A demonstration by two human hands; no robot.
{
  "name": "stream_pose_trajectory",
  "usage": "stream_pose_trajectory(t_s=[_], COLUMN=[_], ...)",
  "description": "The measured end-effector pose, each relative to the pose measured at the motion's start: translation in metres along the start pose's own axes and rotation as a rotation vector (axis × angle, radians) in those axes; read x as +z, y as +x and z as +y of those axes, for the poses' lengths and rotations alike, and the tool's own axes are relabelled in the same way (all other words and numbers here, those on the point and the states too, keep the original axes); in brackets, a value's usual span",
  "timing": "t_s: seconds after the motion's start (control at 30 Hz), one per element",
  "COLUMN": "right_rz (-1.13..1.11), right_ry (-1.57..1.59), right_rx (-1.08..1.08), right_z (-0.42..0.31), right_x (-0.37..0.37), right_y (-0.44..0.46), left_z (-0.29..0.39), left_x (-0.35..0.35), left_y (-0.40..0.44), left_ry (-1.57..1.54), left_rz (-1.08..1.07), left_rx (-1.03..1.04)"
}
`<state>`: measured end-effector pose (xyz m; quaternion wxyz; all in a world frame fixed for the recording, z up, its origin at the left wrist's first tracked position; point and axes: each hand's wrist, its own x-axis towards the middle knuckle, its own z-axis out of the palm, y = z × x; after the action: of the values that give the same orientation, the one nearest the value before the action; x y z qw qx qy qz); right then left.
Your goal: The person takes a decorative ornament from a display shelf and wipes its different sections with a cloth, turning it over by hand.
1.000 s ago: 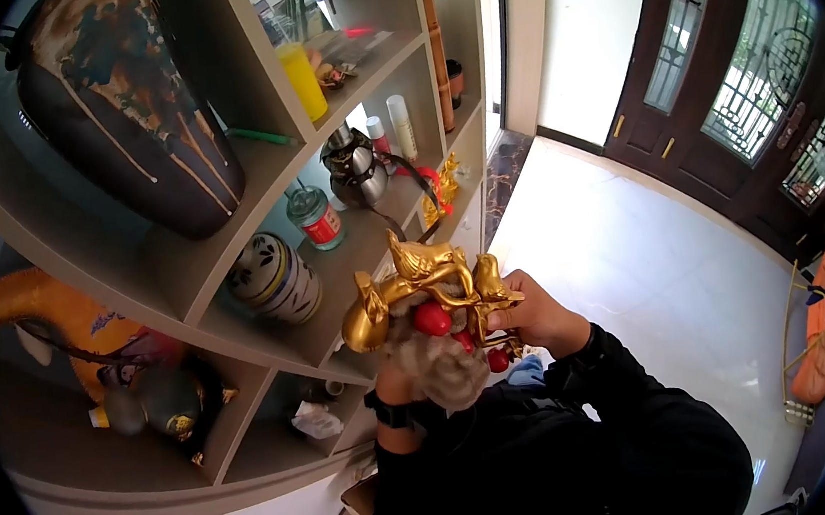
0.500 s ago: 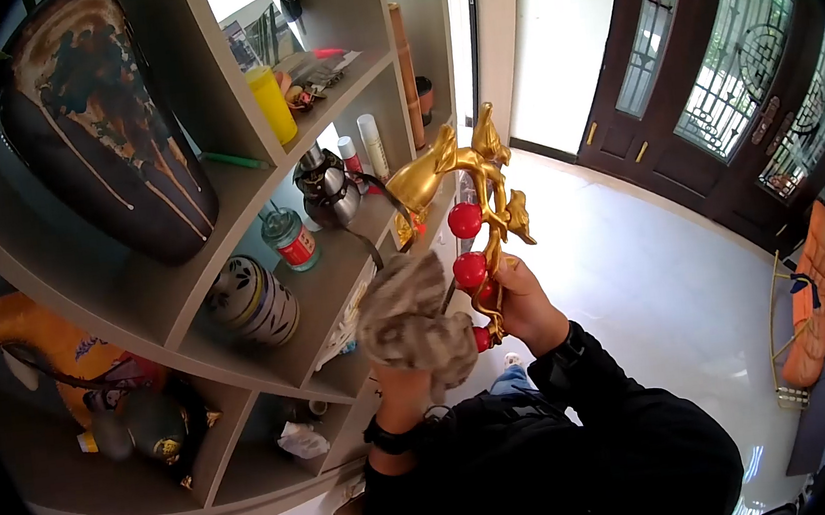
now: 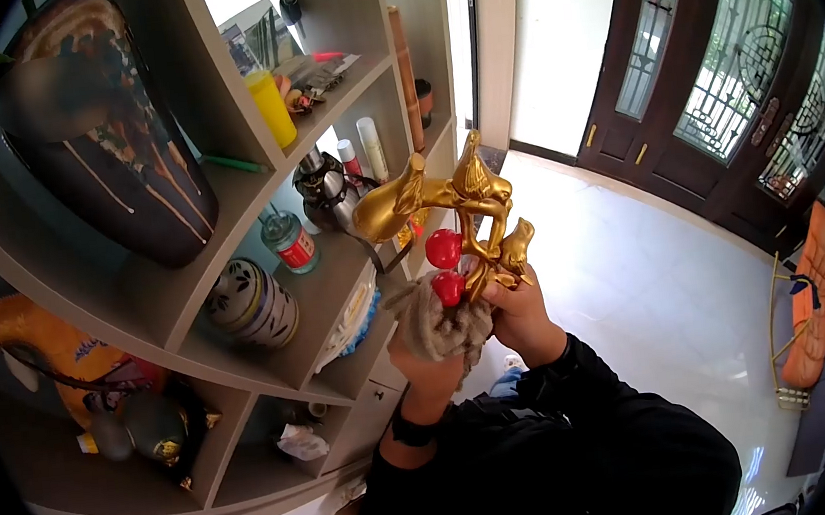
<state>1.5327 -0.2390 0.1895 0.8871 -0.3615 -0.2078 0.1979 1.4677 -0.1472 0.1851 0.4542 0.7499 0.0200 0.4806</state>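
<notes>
A shiny gold ornament [image 3: 473,186], shaped like a branch with birds and red balls, is held up in front of my body. My right hand [image 3: 524,318] grips its lower end, the thumb lying along the gold. In my left hand [image 3: 428,372] is a bunched grey-brown cloth [image 3: 445,329], which reaches the lower red ball [image 3: 449,289]. The cloth covers most of the left fingers and the ornament's lower left part.
Curved shelving on the left holds a dark vase [image 3: 103,139], a patterned jar [image 3: 254,302], a glass bottle [image 3: 287,238], a steel flask [image 3: 329,201] and a yellow cup [image 3: 270,107]. Dark double doors [image 3: 658,156] stand beyond; an orange cushion [image 3: 812,301] is at right.
The ornament has come lower and tilted, its gold top swinging left. My left hand has moved the cloth right, up against the ornament's lower part, close to my right hand.
</notes>
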Motion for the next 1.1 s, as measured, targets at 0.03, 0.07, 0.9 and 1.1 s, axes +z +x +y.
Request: stream_pose_trajectory(t_s=[0.03,0.07,0.9,1.1], right_rz=[-0.001,-0.005,-0.005,0.065], right_ry=[0.000,0.013,0.031,-0.269], right_rx=[-0.002,0.001,-0.255,-0.278], right_z=[-0.002,-0.003,-0.011,0.001], right_x=[0.001,0.003,0.005,0.004], right_y=[0.000,0.000,0.013,0.001], left_z=[0.000,0.001,0.005,-0.004], left_x=[-0.001,-0.003,0.000,-0.015], left_y=[0.001,0.002,-0.006,-0.008], left_ry=[-0.031,-0.032,-0.543,-0.537], left_rz=[0.012,0.013,-0.184,-0.106], left_rx=[0.001,0.003,-0.230,-0.463])
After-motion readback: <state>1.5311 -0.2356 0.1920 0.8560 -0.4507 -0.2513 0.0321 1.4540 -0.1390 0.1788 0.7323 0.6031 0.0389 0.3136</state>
